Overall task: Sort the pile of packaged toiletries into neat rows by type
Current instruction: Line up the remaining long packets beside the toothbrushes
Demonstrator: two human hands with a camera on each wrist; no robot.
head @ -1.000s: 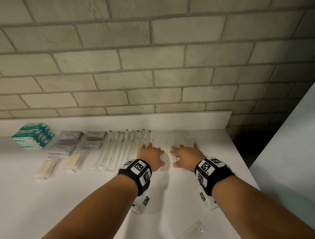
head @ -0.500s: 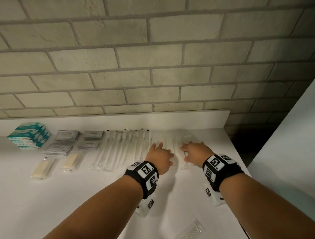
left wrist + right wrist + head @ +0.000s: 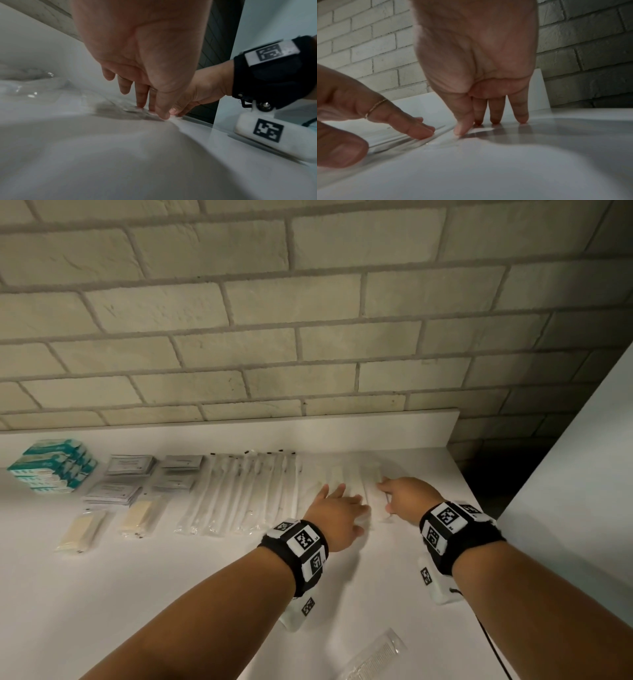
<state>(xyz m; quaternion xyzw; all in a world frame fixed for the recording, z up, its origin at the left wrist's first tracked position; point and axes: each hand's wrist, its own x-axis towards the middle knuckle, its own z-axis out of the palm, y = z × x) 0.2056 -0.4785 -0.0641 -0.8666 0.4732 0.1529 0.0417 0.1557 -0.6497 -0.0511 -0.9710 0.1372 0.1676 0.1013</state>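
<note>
Both hands are laid on the clear flat packets [image 3: 346,484] at frame centre-right of the head view. L hand [image 3: 337,513]: fingers straight, spread, fingertips [image 3: 141,104] pressed on the plastic, nothing gripped. R hand [image 3: 409,496]: fingers extended, tips [image 3: 521,119] touching a packet, nothing held. Sorted rows are seen to the left: toothbrush packets [image 3: 246,494], grey sachets [image 3: 128,465], teal boxes [image 3: 51,465] at far left. One comb packet [image 3: 375,655] is left apart at bottom of frame on the white counter [image 3: 137,594].

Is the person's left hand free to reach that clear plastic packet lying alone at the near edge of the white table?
Probably yes. The left hand holds nothing, its fingers resting flat on the clear packets in the row. Only bare white table lies between it and the lone clear plastic packet.
</note>
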